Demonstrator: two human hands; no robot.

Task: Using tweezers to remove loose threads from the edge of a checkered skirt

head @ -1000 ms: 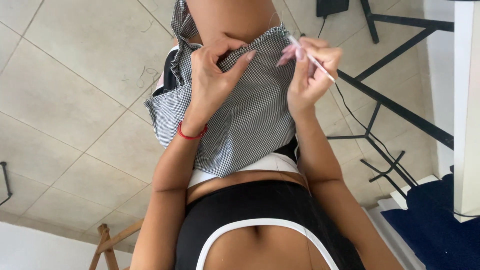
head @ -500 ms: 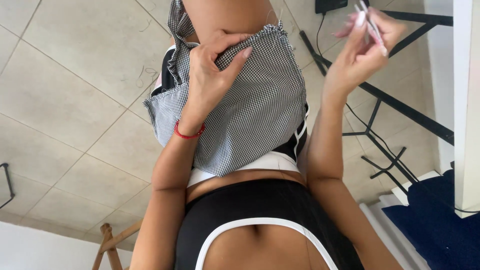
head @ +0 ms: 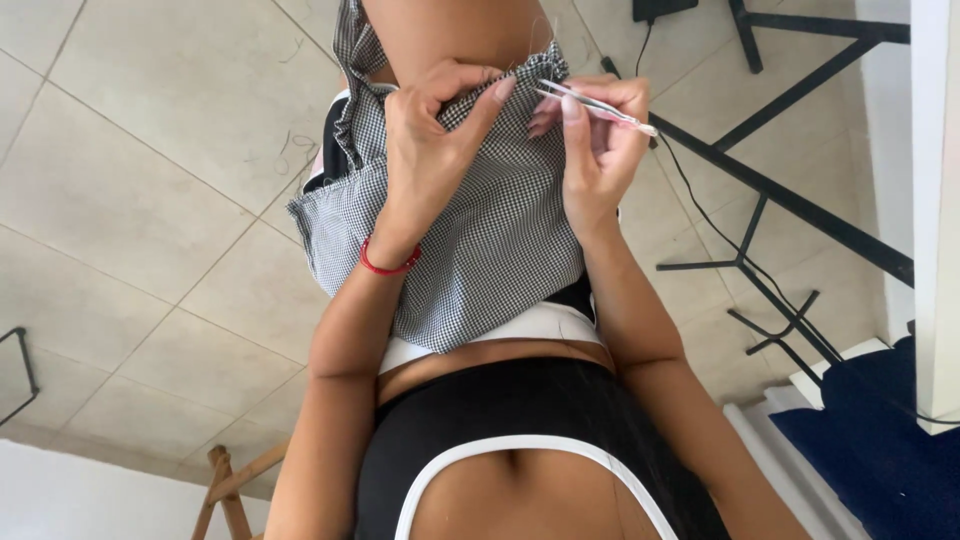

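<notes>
Floor (head: 150, 150): pale square tiles with dark joints; loose threads lie on them left of the cloth.
Wooden frame (head: 225, 485): a light wooden piece at the lower left edge, seen only in part.
Cloth (head: 490, 250): a black-and-white checked piece, draped over the seated person's lap and thigh; its gathered upper edge is near the top of the view, its lower edge hangs over the white waistband.
Wristband (head: 388, 265): a thin red cord around the left wrist, lying against the cloth.
Left hand (head: 435, 150): rests on top of the cloth; its grip is pressed together, thumb and forefinger pinching a fold of the upper edge.
Tweezers (head: 595, 105): a slim silver metal tool, lying slantwise, its tip touching the cloth's upper edge just beside the left forefinger.
Right hand (head: 595, 150): its grip is pinched on the tweezers, thumb and forefinger on the shaft, the other fingers curled beneath; it stands just beside the left hand, at the cloth's right upper corner.
Cable (head: 700, 200): a thin black wire running across the tiles to the right of the hands.
Metal stand (head: 790, 200): black bars crossing on the floor, well apart from the cloth.
Blue cushion (head: 880, 440): dark blue, at the lower right corner.
</notes>
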